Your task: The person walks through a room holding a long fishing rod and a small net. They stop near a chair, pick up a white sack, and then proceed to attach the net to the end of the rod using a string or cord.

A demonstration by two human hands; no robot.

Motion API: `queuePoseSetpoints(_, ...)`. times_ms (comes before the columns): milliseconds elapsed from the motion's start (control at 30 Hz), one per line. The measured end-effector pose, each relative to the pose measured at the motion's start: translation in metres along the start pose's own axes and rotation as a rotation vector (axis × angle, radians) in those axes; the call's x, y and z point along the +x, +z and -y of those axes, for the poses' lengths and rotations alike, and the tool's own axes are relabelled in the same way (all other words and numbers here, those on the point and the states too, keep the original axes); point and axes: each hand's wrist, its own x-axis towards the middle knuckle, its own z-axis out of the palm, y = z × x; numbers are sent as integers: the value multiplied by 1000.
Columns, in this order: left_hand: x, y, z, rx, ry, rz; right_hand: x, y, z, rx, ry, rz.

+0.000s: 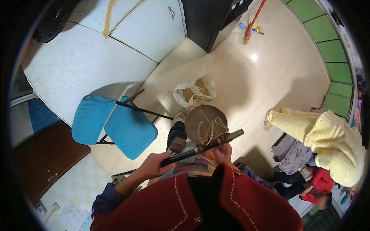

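A dark rod (206, 147) with rope tied along it slants across in front of me, its right end higher. Light cord loops (208, 131) stand up from its middle. My left hand (156, 164) is closed round the rod's left end. Just beneath the rod, my right hand (222, 154) has its fingers closed; the rod partly hides what they grip. A brown blocky piece (177, 144) shows beside my left hand; what it is I cannot tell. Under the rod stands a round brown stool (201, 118). Something orange (210, 155) shows beside my right hand.
An open white plastic bag (181, 93) sits beyond the stool. To the left stands a blue folding chair (131, 127). A person in red (323, 180) is at the right, near someone in pale yellow clothing (327, 134). A red pole (254, 19) rests on the far floor.
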Motion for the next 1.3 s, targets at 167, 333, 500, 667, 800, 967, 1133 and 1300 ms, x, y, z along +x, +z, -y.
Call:
queuePoseSetpoints(167,63,52,39,-37,-56,0,40,-29,-70,152,47,-198)
queuePoseSetpoints(333,115,81,94,51,-67,-25,100,-46,-151,316,189,-222)
queuePoseSetpoints(500,159,86,128,129,-96,-81,152,-39,-201,353,219,-383)
queuePoseSetpoints(667,186,79,141,92,-115,-82,191,-29,-204,602,274,-295)
queuePoseSetpoints(800,192,91,145,-39,-82,-66,200,-17,-196,948,312,-224)
queuePoseSetpoints(967,191,102,146,-125,-64,29,190,-24,-197,1376,338,48)
queuePoseSetpoints(1133,187,122,146,-241,-105,24,177,-42,-206,1465,417,125)
queuePoseSetpoints(1300,190,139,150,-420,-260,-191,175,-57,-206,1321,486,2)
